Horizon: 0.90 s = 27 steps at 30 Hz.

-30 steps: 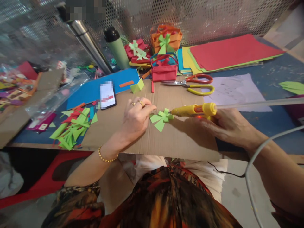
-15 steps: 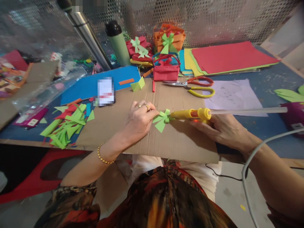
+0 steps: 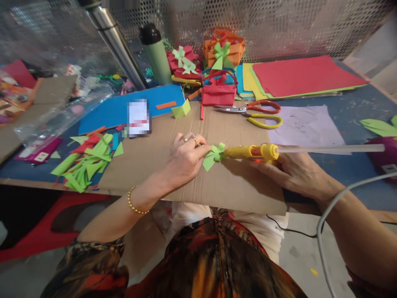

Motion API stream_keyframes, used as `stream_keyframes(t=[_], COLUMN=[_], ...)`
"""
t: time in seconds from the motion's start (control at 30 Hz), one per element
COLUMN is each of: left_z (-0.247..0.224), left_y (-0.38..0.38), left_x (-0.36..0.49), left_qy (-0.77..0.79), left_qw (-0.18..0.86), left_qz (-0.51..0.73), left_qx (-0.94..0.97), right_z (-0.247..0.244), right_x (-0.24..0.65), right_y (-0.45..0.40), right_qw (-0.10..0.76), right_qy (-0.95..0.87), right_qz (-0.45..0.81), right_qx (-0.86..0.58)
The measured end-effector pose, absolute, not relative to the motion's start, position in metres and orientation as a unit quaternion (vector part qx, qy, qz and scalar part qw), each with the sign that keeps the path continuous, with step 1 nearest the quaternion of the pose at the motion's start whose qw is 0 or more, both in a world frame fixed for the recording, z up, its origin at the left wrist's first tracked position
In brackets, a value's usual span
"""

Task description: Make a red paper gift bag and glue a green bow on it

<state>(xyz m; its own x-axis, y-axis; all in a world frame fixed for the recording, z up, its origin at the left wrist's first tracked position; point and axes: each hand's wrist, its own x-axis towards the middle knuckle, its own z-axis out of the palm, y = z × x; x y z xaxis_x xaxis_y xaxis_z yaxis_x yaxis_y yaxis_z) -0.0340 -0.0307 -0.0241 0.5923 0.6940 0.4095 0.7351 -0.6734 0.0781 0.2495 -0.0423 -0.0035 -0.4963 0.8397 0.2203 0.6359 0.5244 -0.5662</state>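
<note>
A light green paper bow (image 3: 216, 156) lies on the brown cardboard (image 3: 186, 188) in front of me. My left hand (image 3: 187, 156) pinches the bow's left side between thumb and fingers. From the right, my right hand (image 3: 290, 169) holds a yellow glue gun (image 3: 251, 152), its fingers wrapped round the handle, which is mostly hidden. The gun's nozzle points left and meets the right side of the bow. A long clear glue stick (image 3: 328, 148) sticks out of the gun's back end, and a small red light glows under its body.
Scissors (image 3: 248, 110), a phone (image 3: 138, 118) and a red paper basket (image 3: 218, 93) stand or lie beyond my hands. Green scraps (image 3: 89, 165) are at left, coloured sheets (image 3: 304, 76) at back right. A grey cable (image 3: 322, 231) crosses my right forearm.
The view has shifted slightly. Both hands remain at the bow, with the glue gun's nozzle still against its right side.
</note>
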Motion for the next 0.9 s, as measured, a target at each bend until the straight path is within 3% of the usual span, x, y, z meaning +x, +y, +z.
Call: stream_keyframes(t=[0.9], left_z=[-0.0236], left_y=[-0.0347], left_x=[-0.0318], left_qy=[-0.358], left_qw=[0.046], left_qz=[-0.184], left_qx=[-0.914], right_z=[-0.0043], right_x=[0.2541], right_y=[-0.0406], right_qw=[0.249], right_qy=[-0.847], right_qz=[0.212], right_qx=[-0.418])
